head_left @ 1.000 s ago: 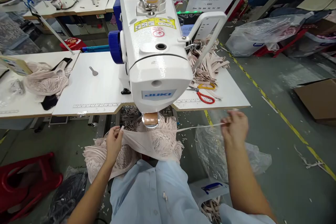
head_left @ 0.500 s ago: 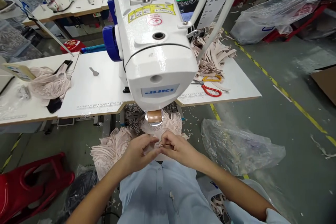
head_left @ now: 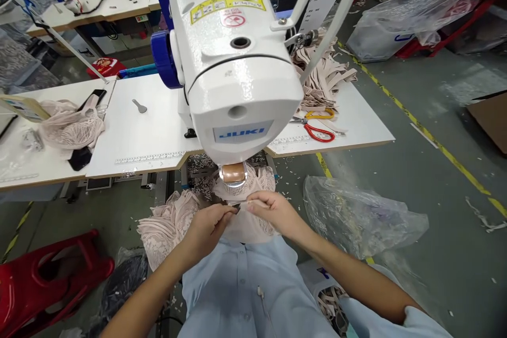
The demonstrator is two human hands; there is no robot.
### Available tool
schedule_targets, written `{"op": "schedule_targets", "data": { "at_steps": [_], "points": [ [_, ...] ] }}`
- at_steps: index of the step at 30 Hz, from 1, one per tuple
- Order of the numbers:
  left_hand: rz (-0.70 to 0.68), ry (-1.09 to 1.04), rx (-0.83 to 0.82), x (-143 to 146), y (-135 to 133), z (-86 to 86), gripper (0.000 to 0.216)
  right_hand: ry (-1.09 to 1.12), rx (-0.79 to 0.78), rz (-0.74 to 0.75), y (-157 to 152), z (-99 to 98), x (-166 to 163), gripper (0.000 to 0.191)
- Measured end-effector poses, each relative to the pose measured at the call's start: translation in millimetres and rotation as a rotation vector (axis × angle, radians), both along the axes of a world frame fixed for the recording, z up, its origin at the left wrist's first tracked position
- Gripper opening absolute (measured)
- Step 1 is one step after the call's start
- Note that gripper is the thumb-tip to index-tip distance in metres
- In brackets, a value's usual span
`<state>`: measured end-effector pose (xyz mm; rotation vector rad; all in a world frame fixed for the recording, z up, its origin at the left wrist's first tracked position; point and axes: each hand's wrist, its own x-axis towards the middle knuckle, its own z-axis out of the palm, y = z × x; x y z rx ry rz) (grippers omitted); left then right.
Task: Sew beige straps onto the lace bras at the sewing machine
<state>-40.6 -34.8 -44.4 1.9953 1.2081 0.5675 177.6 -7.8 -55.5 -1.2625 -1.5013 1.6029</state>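
Note:
A pale pink lace bra [head_left: 253, 224] lies over my lap and runs up under the head of a white sewing machine [head_left: 233, 90]. My right hand [head_left: 273, 214] pinches the bra's edge between thumb and fingers, just in front of the machine. Close beside it on the left, my left hand [head_left: 209, 227] is closed at the same edge. A small dark tip shows at its fingertips, too small to name. More lace bra pieces [head_left: 166, 227] hang in a stack left of my left hand.
Red-handled scissors [head_left: 320, 133] and a heap of beige straps [head_left: 322, 76] lie on the white table [head_left: 368, 124] at right. A clear plastic bag [head_left: 364, 222] is on the floor at right. A red stool [head_left: 51, 280] stands at lower left.
My hands have come slightly apart from being bunched together. The right hand has moved up and right, drawing the bra's edge straighter, and more of the fabric on my lap shows.

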Motion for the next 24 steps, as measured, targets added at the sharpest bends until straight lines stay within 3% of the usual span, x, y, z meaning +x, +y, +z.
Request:
{"op": "schedule_targets", "data": {
  "at_steps": [3, 6, 9, 16, 21, 24],
  "points": [
    [-0.026, -0.019, -0.075, -6.4, 1.5, 13.2, 0.023, 0.038, 0.026, 0.091, 4.3, -0.6, 3.3, 0.025],
    [-0.041, 0.053, -0.084, -7.4, -0.2, 23.0, 0.014, 0.014, 0.285, 0.386, 1.9, 3.7, -0.3, 0.018],
    [-0.058, 0.041, -0.037, -6.2, -0.4, 25.7, 0.011, -0.034, 0.493, 0.541, -3.3, 8.3, -6.8, 0.015],
    [-0.08, -0.143, 0.035, -9.8, 3.3, 29.5, 0.015, -0.138, 0.818, 0.518, -8.4, 9.0, -12.2, 0.017],
    [-0.048, 0.121, -0.065, -4.4, 3.2, 32.2, 0.01, -0.329, 1.01, 0.471, -17.1, 0.2, -19.9, 0.02],
    [-0.033, 0.233, -0.171, 0.3, 6.9, 30.1, 0.012, -0.399, 1.011, 0.437, -21.8, -8.6, -25.7, 0.021]
  ]
}}
